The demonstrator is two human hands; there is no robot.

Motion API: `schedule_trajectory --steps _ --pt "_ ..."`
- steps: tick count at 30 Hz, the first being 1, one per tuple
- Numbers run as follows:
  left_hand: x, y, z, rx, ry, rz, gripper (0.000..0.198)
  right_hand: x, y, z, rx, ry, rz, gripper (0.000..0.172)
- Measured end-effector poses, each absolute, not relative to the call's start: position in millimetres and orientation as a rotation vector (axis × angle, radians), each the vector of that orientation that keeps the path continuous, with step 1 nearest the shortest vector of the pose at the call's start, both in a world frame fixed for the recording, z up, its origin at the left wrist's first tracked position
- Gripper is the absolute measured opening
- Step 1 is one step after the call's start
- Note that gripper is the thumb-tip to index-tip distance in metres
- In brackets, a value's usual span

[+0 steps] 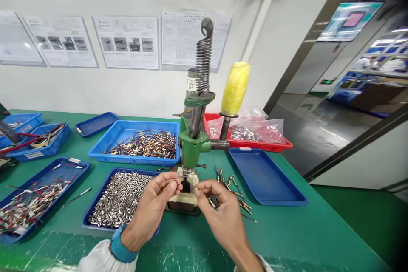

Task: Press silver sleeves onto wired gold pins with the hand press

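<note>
My left hand (156, 199) is closed in a pinch in front of the green hand press (193, 148). Whatever lies between its fingertips is too small to make out. Opposite it, my right hand (223, 208) also pinches with thumb and forefinger; a tiny glint shows at the tips, but its kind is unclear. Both sets of fingertips flank the press's die area (186, 178). Left of my left hand is a dark blue tray of short silver metal sleeves (123, 197). Beyond my right hand, brass-tipped wired parts (231, 185) lie loose on the table.
A blue tray (95, 153) holds many brass-ended wires. Another tray (84, 165) at left has red and white leads, with a single lead (76, 197) beside it. A shallow blue tray (267, 199) and a red tray (287, 146) with bagged parts stand right. The press's yellow handle (236, 89) sticks up.
</note>
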State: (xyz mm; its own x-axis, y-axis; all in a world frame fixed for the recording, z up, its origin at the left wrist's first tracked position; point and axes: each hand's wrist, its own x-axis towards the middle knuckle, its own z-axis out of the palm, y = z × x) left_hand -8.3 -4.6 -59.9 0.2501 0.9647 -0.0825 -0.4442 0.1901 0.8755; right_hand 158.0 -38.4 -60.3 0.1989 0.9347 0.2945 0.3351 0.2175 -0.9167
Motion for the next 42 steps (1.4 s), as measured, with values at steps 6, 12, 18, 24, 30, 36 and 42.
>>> schedule_trajectory --steps 6,12,18,24,30,36,42 --pt "-5 -8 -62 0.851 0.760 1.178 0.029 142 -44 -51 -1.283 -1.364 0.727 0.017" --pt "0 -12 -58 0.814 0.726 1.165 0.027 136 -46 -48 -1.211 -1.345 0.755 0.019" --pt "3 -15 -58 0.814 0.723 1.173 0.028 136 -46 -49 -1.163 -1.254 0.850 0.021" --pt "4 -14 -64 0.967 0.805 1.117 0.028 137 -44 -56 -1.111 -1.212 0.963 0.027" --pt "5 -11 -59 1.164 0.868 1.128 0.024 143 -40 -63 -1.153 -1.256 0.975 0.028" --pt "9 12 -55 1.319 1.006 1.204 0.036 162 -40 -64 -1.286 -1.208 0.794 0.032" --pt "20 35 -48 1.222 1.005 1.128 0.047 184 -41 -49 -1.354 -1.191 0.618 0.034"
